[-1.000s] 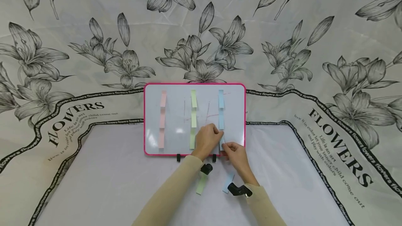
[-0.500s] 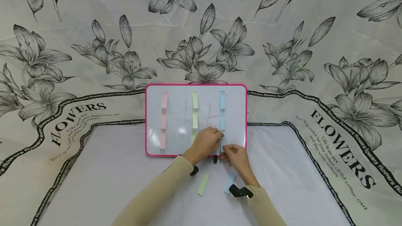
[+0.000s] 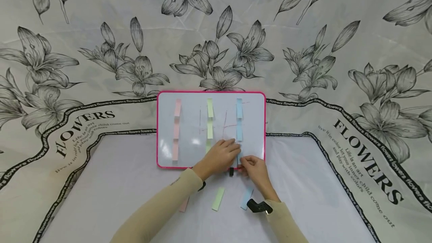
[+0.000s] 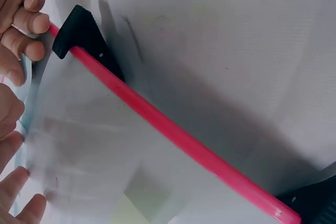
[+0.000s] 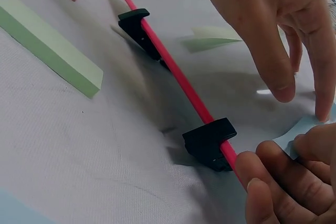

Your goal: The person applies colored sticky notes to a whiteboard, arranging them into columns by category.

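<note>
A whiteboard (image 3: pixel 192 126) with a pink rim stands at the back of the table, bearing columns of pink sticky notes (image 3: pixel 176 128), green sticky notes (image 3: pixel 210 128) and blue sticky notes (image 3: pixel 239 130). At its lower right, my right hand (image 3: pixel 255 167) pinches the lower end of another blue sticky note (image 5: pixel 286 142) between thumb and fingers. My left hand (image 3: pixel 221 155) reaches over the board from the left, its fingers extended down toward that note's upper part. The right wrist view shows a fingertip touching the note. The left hand covers the lowest green note.
Black clip feet (image 5: pixel 210 142) hold the board's lower edge. In front on the white cloth lie a pink note pad (image 3: pixel 184 204), a green note pad (image 3: pixel 218 199) and a blue note pad (image 3: pixel 246 198). A flower-printed cloth (image 3: pixel 303 66) hangs behind.
My left hand has turned and lowered slightly, its fingers spreading over the note, while its forearm swung left and uncovered the pink pad. The right hand keeps its pinch nearly in place.
</note>
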A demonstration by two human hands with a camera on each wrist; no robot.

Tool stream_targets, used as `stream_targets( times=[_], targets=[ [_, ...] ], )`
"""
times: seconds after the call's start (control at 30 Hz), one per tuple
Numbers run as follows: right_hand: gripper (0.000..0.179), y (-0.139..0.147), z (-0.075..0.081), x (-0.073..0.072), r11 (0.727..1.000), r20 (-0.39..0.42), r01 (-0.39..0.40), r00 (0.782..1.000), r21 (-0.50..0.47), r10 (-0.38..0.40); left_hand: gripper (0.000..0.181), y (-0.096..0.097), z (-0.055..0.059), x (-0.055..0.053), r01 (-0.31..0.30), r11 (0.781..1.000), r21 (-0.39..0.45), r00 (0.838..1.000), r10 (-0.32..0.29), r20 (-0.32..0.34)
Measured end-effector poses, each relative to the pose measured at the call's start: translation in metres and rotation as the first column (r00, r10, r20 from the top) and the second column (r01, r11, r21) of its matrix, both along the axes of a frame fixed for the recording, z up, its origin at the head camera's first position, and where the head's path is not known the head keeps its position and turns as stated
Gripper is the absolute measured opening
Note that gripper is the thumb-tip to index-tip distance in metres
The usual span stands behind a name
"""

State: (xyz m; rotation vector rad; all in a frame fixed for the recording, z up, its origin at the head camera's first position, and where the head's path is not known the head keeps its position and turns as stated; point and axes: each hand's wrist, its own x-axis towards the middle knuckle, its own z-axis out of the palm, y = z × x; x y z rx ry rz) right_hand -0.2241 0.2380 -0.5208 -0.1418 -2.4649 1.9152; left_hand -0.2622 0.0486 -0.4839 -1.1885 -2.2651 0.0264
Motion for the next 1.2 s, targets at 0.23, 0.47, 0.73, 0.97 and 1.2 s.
stream_targets(
  times=[0.23,0.47,0.73,0.97,1.2],
  targets=[
    [0.027,-0.001,-0.001,0.003,0.999,-0.008,-0.006,1.000,0.037,0.006,0.036,-0.001,-0.005,0.000,-0.009,0.998,-0.059,1.000,0.010,0.011],
    [0.025,-0.003,-0.002,0.005,0.999,-0.002,-0.007,1.000,0.041,0.007,0.057,-0.003,-0.007,0.000,-0.030,0.988,-0.152,0.995,0.043,0.085],
    [0.025,0.000,0.003,0.009,0.999,0.015,-0.015,1.000,0.037,0.015,0.077,-0.004,-0.002,0.000,-0.048,0.977,-0.208,0.980,0.087,0.181],
    [0.025,0.004,-0.001,0.005,0.998,0.018,-0.003,1.000,0.067,0.002,0.083,-0.011,0.001,-0.002,-0.061,0.975,-0.215,0.978,0.101,0.185],
    [0.024,0.003,-0.002,0.005,0.999,0.026,-0.004,1.000,0.051,0.003,0.082,-0.005,0.002,0.000,-0.012,0.987,-0.162,0.974,0.048,0.220]
  ],
)
